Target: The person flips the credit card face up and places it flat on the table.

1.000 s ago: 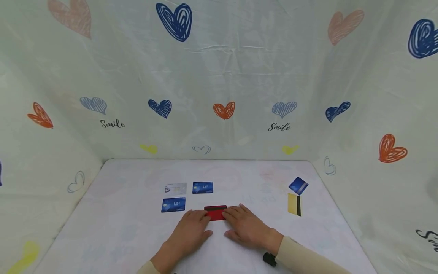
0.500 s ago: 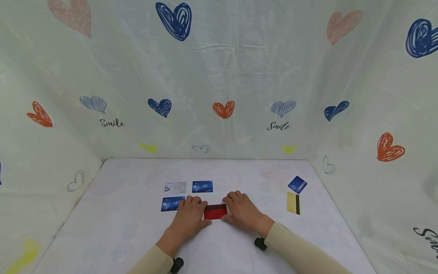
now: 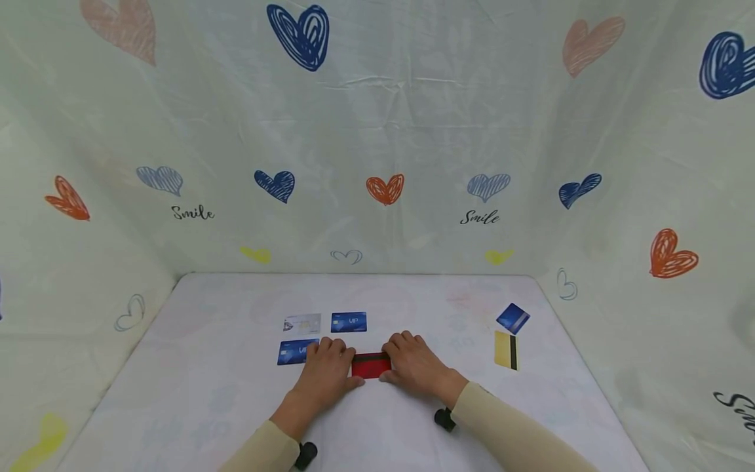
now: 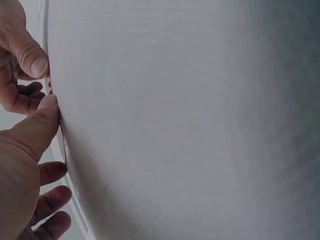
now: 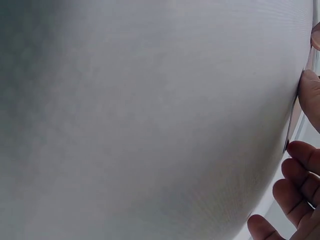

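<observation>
A red card (image 3: 371, 367) with a dark stripe along its far edge lies on the white table between both hands. At its left end my left hand (image 3: 326, 370) holds it, thumb at the near corner and index finger at the far one. My right hand (image 3: 414, 364) grips the opposite end the same way. The left wrist view has the left thumb (image 4: 48, 102) on the card's thin edge. In the right wrist view the right thumb (image 5: 310, 87) lies along that edge, other fingers bent beyond. The left fingers partly cover a blue VIP card (image 3: 293, 352).
Behind it lie a silver card (image 3: 302, 324) and another blue VIP card (image 3: 349, 322). At the right are a blue striped card (image 3: 513, 318) and a yellow card (image 3: 506, 350) with a black stripe. A heart-printed curtain (image 3: 413, 229) encloses the table (image 3: 206, 393).
Both hands have shifted forward and outward from the red card's near corners to its two ends. The left fingers now overlap the nearer blue VIP card. The red card has barely moved.
</observation>
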`<state>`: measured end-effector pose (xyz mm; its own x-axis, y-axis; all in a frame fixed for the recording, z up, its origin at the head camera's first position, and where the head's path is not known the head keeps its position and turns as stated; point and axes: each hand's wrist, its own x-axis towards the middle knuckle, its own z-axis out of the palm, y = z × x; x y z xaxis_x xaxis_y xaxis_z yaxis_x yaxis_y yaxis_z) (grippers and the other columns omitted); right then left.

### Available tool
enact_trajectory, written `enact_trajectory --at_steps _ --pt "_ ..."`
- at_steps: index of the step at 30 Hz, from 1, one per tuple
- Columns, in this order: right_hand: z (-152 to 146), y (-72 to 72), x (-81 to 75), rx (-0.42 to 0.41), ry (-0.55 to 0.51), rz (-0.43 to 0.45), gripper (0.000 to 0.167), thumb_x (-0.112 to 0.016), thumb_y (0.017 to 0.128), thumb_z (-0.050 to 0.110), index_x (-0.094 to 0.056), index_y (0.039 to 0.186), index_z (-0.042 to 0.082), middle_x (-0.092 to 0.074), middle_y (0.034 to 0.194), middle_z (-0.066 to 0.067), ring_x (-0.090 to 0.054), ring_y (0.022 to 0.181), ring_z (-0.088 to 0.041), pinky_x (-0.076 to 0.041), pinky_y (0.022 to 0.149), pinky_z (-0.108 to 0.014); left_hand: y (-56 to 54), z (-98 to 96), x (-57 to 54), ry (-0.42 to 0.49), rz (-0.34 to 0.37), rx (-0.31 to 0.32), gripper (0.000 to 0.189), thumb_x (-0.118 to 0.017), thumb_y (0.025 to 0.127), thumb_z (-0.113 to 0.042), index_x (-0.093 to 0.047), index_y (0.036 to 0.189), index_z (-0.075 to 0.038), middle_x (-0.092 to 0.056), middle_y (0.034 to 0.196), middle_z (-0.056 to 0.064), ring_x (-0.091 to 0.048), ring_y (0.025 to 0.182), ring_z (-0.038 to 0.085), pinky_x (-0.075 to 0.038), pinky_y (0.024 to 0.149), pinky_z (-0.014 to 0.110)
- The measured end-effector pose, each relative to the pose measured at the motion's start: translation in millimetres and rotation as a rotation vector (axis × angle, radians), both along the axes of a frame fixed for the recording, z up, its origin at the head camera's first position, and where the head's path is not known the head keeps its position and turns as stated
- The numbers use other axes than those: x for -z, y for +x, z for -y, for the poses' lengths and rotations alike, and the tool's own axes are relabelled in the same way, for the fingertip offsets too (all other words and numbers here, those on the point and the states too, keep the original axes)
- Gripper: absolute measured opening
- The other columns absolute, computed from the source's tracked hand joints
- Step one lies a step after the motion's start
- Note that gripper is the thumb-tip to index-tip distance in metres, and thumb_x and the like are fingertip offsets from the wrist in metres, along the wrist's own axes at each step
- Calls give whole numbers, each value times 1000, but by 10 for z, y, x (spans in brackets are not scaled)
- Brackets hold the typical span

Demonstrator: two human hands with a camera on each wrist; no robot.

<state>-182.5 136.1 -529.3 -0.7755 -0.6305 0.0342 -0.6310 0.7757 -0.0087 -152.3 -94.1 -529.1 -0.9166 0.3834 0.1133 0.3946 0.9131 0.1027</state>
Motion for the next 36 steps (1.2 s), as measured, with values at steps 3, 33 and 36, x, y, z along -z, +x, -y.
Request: enact_trajectory --at_steps 3,33,36 --pt "5 -6 12 8 0 10 53 -75 94 54 -67 128 15 -64 121 -1 -53 108 -17 -49 92 -35 -2 -2 6 7 2 -3 61 -83 86 -55 -72 123 -9 -65 114 9 -53 110 31 -45 96 55" --pt "5 11 0 25 -77 24 50 -78 93 51 -64 121 12 -60 113 0 -50 103 -15 -46 89 -34 -18 -3 -41 19 2 20 66 -86 82 -57 -67 124 -9 -66 118 10 -53 114 31 -45 97 54" --pt "3 11 -4 24 -78 26 50 -78 93 51 -64 121 12 -60 113 0 -50 103 -15 -46 89 -34 -19 -2 -55 20 14 19 67 -87 81 -56 -67 125 -9 -66 120 10 -53 116 31 -45 99 55"
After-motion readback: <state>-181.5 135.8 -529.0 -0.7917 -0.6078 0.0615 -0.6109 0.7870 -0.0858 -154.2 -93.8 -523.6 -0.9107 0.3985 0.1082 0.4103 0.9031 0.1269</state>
